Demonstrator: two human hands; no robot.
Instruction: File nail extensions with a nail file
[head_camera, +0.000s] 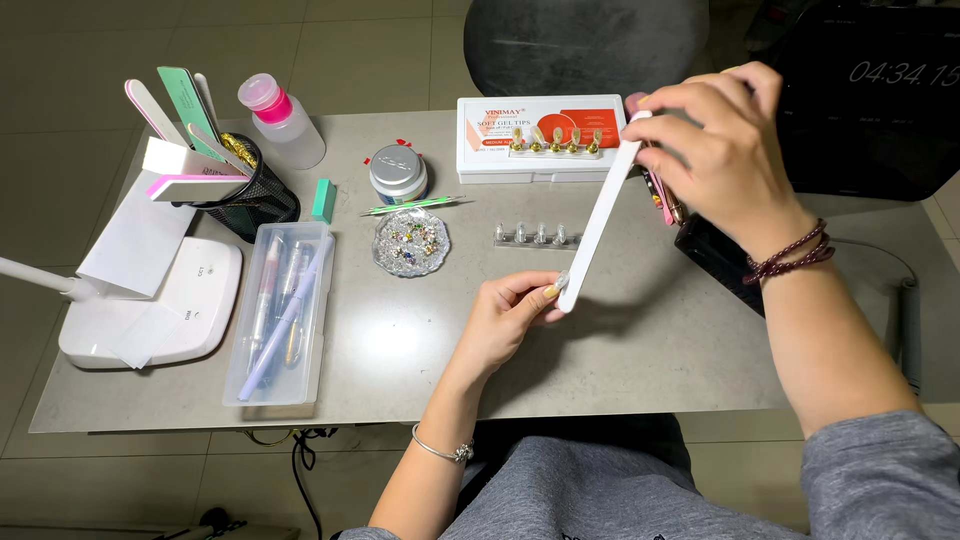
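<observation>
Mesh cup (255, 195): black, holds files and buffers
Pump bottle (283, 122): clear, pink collar
Clear tray (283, 312): pens and brushes
Glass dish (411, 242): small charms
Lamp (165, 300): white, left counter (650, 350) edge

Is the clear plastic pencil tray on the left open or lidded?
Open. The clear tray shows no lid; the pens inside lie uncovered, lengthwise, in plain view from above.

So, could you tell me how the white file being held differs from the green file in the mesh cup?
The white file is held slanting over the table by both hands, right hand on top, left hand at the bottom; the green file stands untouched in the mesh cup. Both are long, flat and slim.
</observation>
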